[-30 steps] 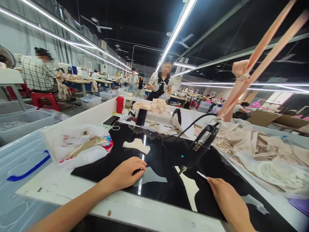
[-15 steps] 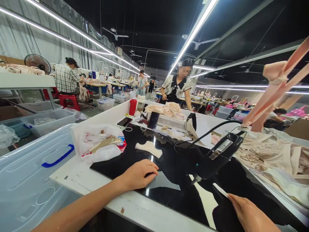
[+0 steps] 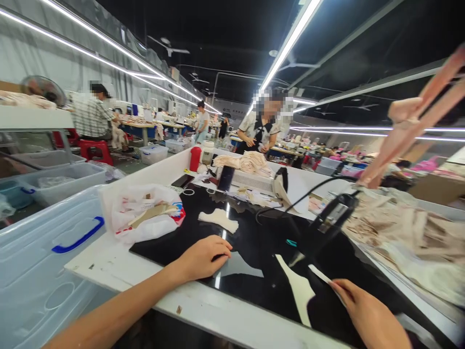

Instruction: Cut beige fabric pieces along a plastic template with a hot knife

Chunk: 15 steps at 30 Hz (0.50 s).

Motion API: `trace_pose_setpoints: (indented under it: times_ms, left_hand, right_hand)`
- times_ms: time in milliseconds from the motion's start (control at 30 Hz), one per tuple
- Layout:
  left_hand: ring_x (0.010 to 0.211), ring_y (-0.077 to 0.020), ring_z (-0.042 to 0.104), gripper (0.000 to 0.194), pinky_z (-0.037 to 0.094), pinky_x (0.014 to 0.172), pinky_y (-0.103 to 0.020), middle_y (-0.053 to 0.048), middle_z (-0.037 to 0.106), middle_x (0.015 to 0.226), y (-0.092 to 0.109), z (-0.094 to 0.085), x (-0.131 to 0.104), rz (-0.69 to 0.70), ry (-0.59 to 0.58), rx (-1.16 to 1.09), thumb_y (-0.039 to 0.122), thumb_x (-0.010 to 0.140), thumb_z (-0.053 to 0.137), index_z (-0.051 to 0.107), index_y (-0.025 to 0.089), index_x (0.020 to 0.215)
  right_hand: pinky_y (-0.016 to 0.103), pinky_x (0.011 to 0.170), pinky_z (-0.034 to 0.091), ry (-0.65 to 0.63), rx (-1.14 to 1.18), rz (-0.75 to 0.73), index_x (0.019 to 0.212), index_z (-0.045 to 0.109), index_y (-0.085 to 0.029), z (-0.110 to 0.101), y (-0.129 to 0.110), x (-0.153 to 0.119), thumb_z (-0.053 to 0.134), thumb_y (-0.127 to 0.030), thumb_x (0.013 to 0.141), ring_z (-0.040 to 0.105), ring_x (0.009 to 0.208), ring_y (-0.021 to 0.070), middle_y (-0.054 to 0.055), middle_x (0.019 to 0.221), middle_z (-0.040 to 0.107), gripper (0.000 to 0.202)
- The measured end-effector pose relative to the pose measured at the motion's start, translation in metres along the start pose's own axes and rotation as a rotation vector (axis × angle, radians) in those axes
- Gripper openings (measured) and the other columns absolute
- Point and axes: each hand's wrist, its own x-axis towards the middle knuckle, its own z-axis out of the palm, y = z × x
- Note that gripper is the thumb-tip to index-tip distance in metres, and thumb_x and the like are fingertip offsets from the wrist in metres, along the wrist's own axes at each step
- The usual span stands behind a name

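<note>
My left hand [image 3: 205,257] rests on the black board [image 3: 250,237], fingers loosely curved with a gap at the thumb. Its fingertips are at the edge of a grey see-through piece [image 3: 241,266]; no grip on it shows. My right hand [image 3: 370,312] pinches a narrow white strip [image 3: 319,274] between thumb and fingers at the lower right. Between the hands lies a cream cut-out piece [image 3: 298,288] with curved edges. A black corded tool [image 3: 332,218] with a metal tip hangs above the board near the right hand. Another cream piece [image 3: 218,220] lies farther back.
At the left, a white plastic bag [image 3: 145,213] holds scraps, beside a clear lidded bin [image 3: 32,271]. Folded fabric [image 3: 243,162] sits at the back. Pink straps [image 3: 407,121] hang at the right over heaped beige fabric [image 3: 407,228]. Across the table stands a person [image 3: 259,128].
The view has shifted slightly, so the table appears farther left. The hanging tool's tip now stands clear of the cream piece. Both hands keep nearly the same pose; the person opposite has raised a hand.
</note>
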Motion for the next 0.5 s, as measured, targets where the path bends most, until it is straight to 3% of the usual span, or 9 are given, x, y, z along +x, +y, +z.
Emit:
trace_pose_setpoints:
  times_ms: [33, 167, 367, 500]
  left_hand:
    - [0.115, -0.0204, 0.066, 0.020, 0.054, 0.102, -0.034, -0.005, 0.073, 0.120, -0.001, -0.001, 0.000, -0.003, 0.002, 0.008, 0.020, 0.097, 0.055, 0.074, 0.023, 0.099]
    - [0.116, -0.0201, 0.066, 0.024, 0.053, 0.106, -0.035, -0.005, 0.071, 0.122, -0.006, -0.005, 0.001, 0.000, -0.022, 0.031, 0.024, 0.099, 0.051, 0.075, 0.024, 0.101]
    - [0.116, -0.0204, 0.067, 0.028, 0.054, 0.106, -0.034, -0.003, 0.071, 0.126, -0.010, -0.007, 0.001, -0.009, -0.054, 0.085, 0.032, 0.102, 0.048, 0.075, 0.026, 0.104]
    - [0.117, -0.0204, 0.066, 0.028, 0.053, 0.107, -0.035, -0.003, 0.070, 0.127, -0.013, -0.005, -0.001, -0.017, -0.058, 0.101, 0.033, 0.102, 0.048, 0.075, 0.026, 0.105]
  right_hand:
    - [0.037, 0.058, 0.049, -0.064, 0.003, 0.039, 0.085, 0.074, -0.028, -0.006, -0.009, -0.002, 0.041, -0.058, 0.090, 0.074, 0.072, 0.0318, 0.008, 0.080, 0.077, 0.045]
    - [0.033, 0.069, 0.047, -0.076, -0.047, 0.078, 0.095, 0.073, -0.025, -0.017, -0.029, -0.007, 0.036, -0.044, 0.099, 0.073, 0.090, 0.0278, 0.009, 0.094, 0.078, 0.042]
    - [0.032, 0.074, 0.048, -0.094, -0.060, 0.119, 0.103, 0.071, -0.018, -0.020, -0.032, -0.009, 0.042, -0.034, 0.106, 0.069, 0.084, 0.0197, 0.007, 0.094, 0.074, 0.033]
    - [0.035, 0.081, 0.052, -0.116, -0.028, 0.123, 0.104, 0.070, -0.017, -0.021, -0.033, -0.008, 0.049, -0.037, 0.107, 0.068, 0.086, 0.0185, 0.004, 0.093, 0.072, 0.029]
